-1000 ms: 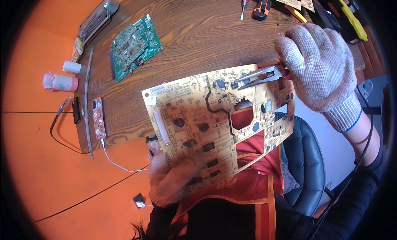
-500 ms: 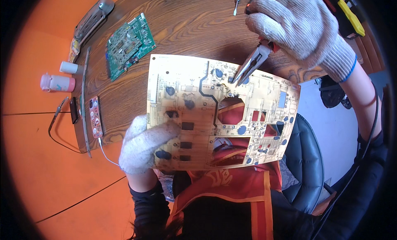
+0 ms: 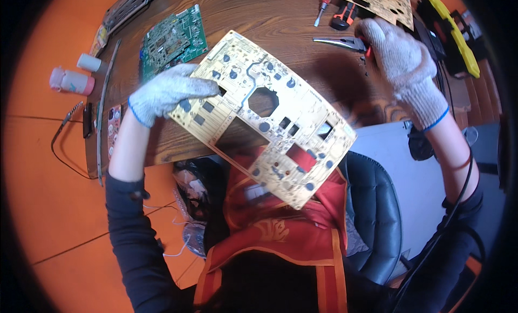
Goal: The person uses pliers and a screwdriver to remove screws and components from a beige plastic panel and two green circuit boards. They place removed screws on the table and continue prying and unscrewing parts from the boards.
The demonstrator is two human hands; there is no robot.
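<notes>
My left hand [image 3: 171, 94], in a knitted white glove, grips the left edge of a pale yellow circuit board [image 3: 294, 132]. The board is tilted over the table's near edge and my red apron, and has several cut-outs and dark blobs. My right hand [image 3: 400, 70], gloved too, is closed around red-handled needle-nose pliers [image 3: 345, 42] to the right of the board. The pliers' jaws point left, low over the tabletop and apart from the board. Most of their handles are hidden inside the glove.
A green circuit board [image 3: 175, 40] lies at the table's far left. Beyond the pliers are a red screwdriver [image 3: 325, 5], an orange-black tool [image 3: 343, 16] and another yellowish board [image 3: 380, 4]. A yellow-black case [image 3: 448, 35] stands far right. A stickered phone [image 3: 114, 127] sits at the left edge.
The pliers have left the board's surface and moved right and down toward the table. My left hand has moved up and left, and the board has turned clockwise.
</notes>
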